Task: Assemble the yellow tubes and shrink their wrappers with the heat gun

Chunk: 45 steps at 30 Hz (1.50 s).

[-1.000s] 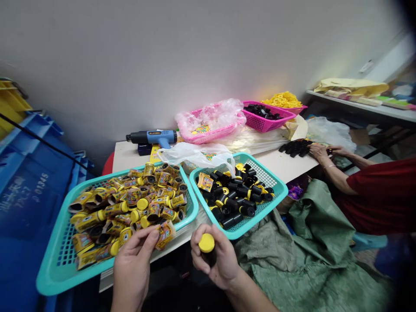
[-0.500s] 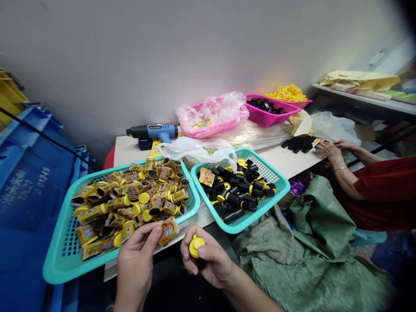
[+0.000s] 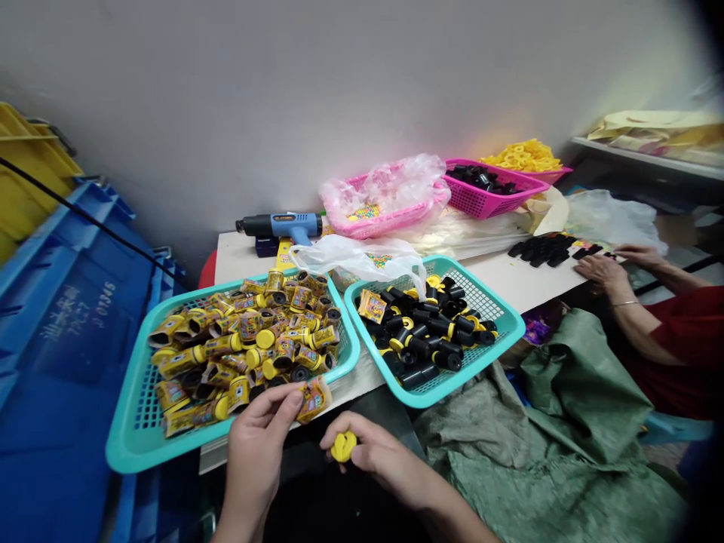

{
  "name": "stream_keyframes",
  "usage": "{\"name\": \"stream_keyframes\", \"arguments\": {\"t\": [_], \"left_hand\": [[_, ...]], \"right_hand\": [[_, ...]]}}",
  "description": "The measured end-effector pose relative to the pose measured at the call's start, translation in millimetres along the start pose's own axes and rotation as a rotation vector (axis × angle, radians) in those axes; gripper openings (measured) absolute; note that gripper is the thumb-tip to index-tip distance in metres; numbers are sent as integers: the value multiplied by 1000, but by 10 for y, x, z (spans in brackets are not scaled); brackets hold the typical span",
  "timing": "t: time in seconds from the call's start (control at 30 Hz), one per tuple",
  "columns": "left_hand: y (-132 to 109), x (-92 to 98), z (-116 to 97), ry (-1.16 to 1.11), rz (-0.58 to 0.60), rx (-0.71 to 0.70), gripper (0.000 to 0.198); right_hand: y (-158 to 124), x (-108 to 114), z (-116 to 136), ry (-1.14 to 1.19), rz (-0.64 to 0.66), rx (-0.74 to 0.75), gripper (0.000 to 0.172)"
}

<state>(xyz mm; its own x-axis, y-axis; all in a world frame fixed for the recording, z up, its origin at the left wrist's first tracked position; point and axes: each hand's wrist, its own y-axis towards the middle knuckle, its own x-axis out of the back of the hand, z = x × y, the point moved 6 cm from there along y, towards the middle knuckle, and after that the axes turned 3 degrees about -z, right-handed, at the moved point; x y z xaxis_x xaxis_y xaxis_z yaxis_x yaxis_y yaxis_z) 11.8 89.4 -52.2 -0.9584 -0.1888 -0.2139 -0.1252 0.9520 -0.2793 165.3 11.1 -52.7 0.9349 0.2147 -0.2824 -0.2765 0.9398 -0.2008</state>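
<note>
My left hand (image 3: 261, 426) pinches a printed yellow-and-orange sleeve label (image 3: 314, 400) between thumb and fingertips, just above the front edge of the left basket. Beside it, lower and to the right, my right hand (image 3: 381, 456) is closed round a yellow round cap (image 3: 343, 446); whatever is under the cap is hidden by the fingers. Black tubes with yellow caps (image 3: 418, 343) fill the right turquoise basket (image 3: 512, 328), where more printed sleeves (image 3: 372, 306) lie at the left. Sleeved tubes (image 3: 249, 339) are heaped in the left turquoise basket (image 3: 127, 441).
A blue heat gun (image 3: 288, 225) lies behind the left basket. Pink baskets (image 3: 475, 200) and a plastic bag (image 3: 356, 256) stand at the back. Blue crates (image 3: 73, 317) rise at the left. A co-worker's hands (image 3: 608, 271) touch black parts (image 3: 546, 249) at the right.
The view has swung left, so everything sits further right in it. The yellow cap in my right hand has turned to another angle. My left hand still holds the sleeve label.
</note>
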Motion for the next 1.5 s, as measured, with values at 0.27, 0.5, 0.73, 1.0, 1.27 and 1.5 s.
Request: {"name": "stream_keyframes", "arguments": {"t": [0.27, 0.5, 0.73, 1.0, 1.27, 1.5], "left_hand": [[-42, -22, -62, -23, -41, 82, 41], [-97, -68, -89, -29, -42, 92, 44], [-118, -77, -93, -22, -39, 104, 43], [-108, -69, -34, 30, 53, 39, 35], [-89, -1, -22, 79, 68, -77, 31], [-124, -83, -98, 198, 110, -160, 29]], "right_hand": [[32, 142, 139, 173, -266, 375, 34], [27, 19, 265, 240, -153, 475, 32], [-8, 78, 312, 377, -236, 449, 33], [-20, 251, 531, 270, -340, 444, 32], [1, 331, 420, 17, -348, 329, 33], [-3, 350, 493, -141, -389, 410, 28]]}}
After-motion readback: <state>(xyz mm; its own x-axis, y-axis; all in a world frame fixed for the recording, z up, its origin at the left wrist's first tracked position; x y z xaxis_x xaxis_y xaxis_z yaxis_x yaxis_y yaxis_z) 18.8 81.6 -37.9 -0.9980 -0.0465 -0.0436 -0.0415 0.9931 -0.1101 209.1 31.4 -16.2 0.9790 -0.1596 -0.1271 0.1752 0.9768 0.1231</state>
